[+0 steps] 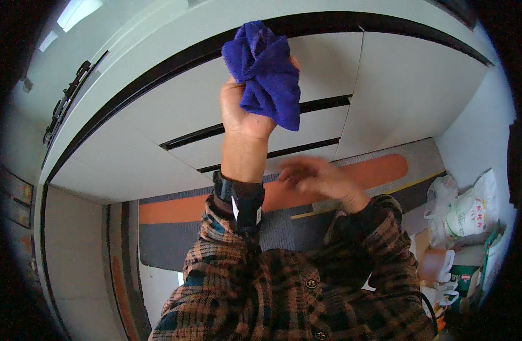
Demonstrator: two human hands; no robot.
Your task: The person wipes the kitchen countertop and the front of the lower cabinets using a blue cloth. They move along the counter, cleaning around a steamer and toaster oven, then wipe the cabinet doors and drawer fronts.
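Observation:
A crumpled blue-purple cloth (pixel 269 76) is gripped in my left hand (pixel 246 113), raised at the top middle in front of the kitchen counter. The cloth hides most of that hand's fingers, and a loose corner hangs past the palm. A black band (pixel 239 196) circles the left wrist. Lower and to the right, my right hand (pixel 316 177) is blurred by motion above the floor mat (pixel 180 238). Its fingers are loosely bent, the thumb stands apart, and nothing shows in it.
Pale cabinet drawers (pixel 316 123) with black grooves lie under the countertop edge (pixel 167 47). A gas hob (pixel 67 100) sits at the far left. On the right, against the wall, stand a white sack (pixel 472 209) with printing, a plastic jug (pixel 436 264) and several bags.

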